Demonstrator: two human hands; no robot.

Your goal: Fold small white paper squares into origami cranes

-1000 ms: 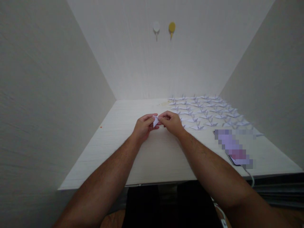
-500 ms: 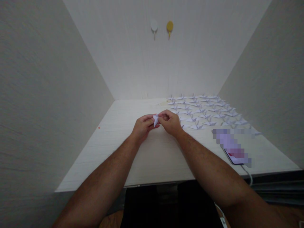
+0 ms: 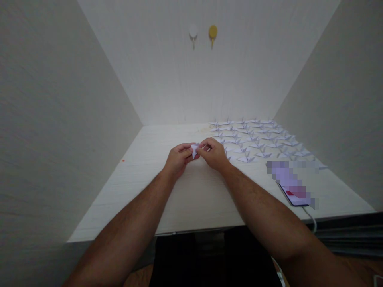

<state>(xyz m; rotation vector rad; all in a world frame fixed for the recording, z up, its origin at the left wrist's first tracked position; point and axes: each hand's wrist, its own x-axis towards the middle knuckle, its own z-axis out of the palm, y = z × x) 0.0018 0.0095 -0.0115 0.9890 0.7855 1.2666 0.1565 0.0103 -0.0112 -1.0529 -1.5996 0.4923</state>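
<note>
A small piece of folded white paper [image 3: 194, 151] is held between my two hands, a little above the white table. My left hand [image 3: 178, 159] pinches its left side with the thumb in front and fingers behind. On the other side, my right hand [image 3: 214, 153] has its thumb and forefinger closed on the paper's right edge. The paper tapers to a point at the bottom. Its finer folds are too small to make out. Right of my right hand stand rows of white paper cranes [image 3: 245, 158], a few partly hidden behind that hand.
A phone [image 3: 295, 197], partly blurred out, lies at the right with a white cable [image 3: 311, 217] running off the table's front edge. Walls enclose the table [image 3: 134, 187] on the left, right and back. A white hook [image 3: 193, 31] and a yellow hook [image 3: 212, 32] are on the back wall.
Both hands keep hold of the paper. My right thumb and forefinger have shifted slightly on it, and more of its front face shows. The whole view has moved a little.
</note>
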